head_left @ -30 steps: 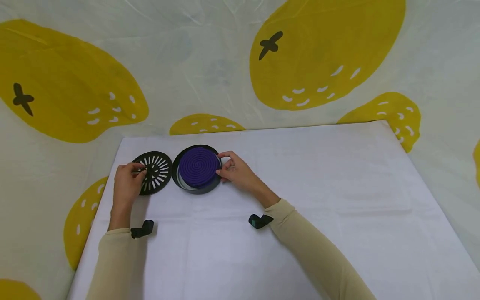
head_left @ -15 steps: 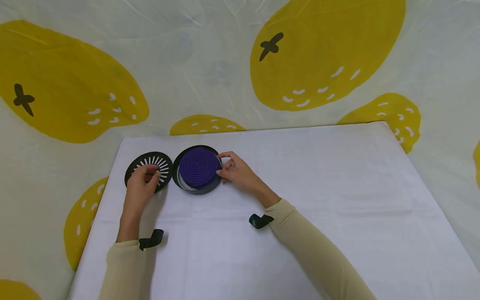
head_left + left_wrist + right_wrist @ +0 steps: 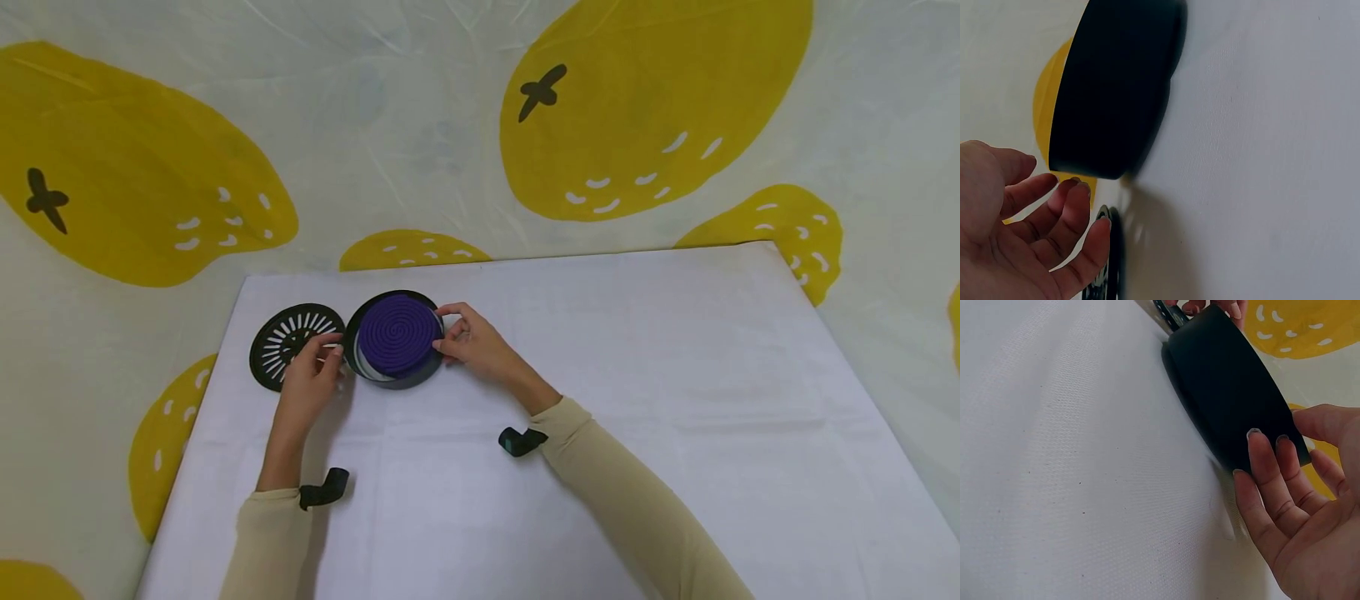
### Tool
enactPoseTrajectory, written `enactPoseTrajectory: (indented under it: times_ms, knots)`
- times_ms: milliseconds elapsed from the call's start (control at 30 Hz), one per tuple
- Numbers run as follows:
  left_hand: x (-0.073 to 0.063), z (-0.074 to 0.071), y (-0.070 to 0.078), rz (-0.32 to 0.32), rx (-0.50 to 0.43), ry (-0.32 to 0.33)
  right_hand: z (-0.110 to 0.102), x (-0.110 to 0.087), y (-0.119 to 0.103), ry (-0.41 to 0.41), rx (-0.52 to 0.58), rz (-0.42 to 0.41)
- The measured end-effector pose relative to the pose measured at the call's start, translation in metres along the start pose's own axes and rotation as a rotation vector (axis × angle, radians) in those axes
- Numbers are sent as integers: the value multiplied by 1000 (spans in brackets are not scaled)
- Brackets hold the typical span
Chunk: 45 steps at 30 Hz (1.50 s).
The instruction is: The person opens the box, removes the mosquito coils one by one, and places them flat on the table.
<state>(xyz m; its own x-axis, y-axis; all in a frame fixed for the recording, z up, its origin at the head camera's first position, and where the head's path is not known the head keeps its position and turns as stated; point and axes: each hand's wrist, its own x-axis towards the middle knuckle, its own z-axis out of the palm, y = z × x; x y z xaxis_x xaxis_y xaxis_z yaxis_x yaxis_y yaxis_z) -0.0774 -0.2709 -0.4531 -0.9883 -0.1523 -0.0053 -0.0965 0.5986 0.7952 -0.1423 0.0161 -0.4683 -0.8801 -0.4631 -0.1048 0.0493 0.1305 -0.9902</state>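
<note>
A round black mosquito coil holder [image 3: 405, 383] stands at the table's back left, with a purple mosquito coil stack [image 3: 397, 333] inside. My right hand [image 3: 483, 350] holds the holder's right side, thumb at the rim; in the right wrist view its fingertips press the dark outer wall [image 3: 1229, 387]. On the opposite side, my left hand [image 3: 311, 383] holds nothing, its fingers loosely bent close to the holder's wall [image 3: 1116, 87] in the left wrist view. Beside the holder lies a black slotted lid [image 3: 273, 337], partly covered by my left hand.
White cloth covers the table [image 3: 637, 375]. Behind it hangs a pale curtain [image 3: 420, 117] printed with large yellow fruit. A small black wrist camera [image 3: 326, 487] is strapped to my left wrist, and another black camera [image 3: 520, 442] to my right.
My left hand has moved right, from over the slotted lid to the holder's left side, uncovering more of the lid. The right hand and the holder stay in place.
</note>
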Motion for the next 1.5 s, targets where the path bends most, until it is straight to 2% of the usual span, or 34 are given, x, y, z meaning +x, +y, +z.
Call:
enactPoseTrajectory:
  times_ms: [267,600,867,1067,1367,1500]
  knots:
    - [2,7,2,-4,10,-8,0,-1,-1,-8,9,3]
    - [1,7,2,-57,-131,-48,0,-1,-1,-13,21,13]
    - [2,6,2,-86,-150,-69,-1,0,-2,-21,15,19]
    - [4,7,2,-98,-171,-70,-4,1,-7,-10,-71,16]
    - [4,6,3,-122,-174,-83,-10,7,-19,23,-291,-12]
    - [3,5,3,-118,-176,-88,-11,10,-26,45,-325,-11]
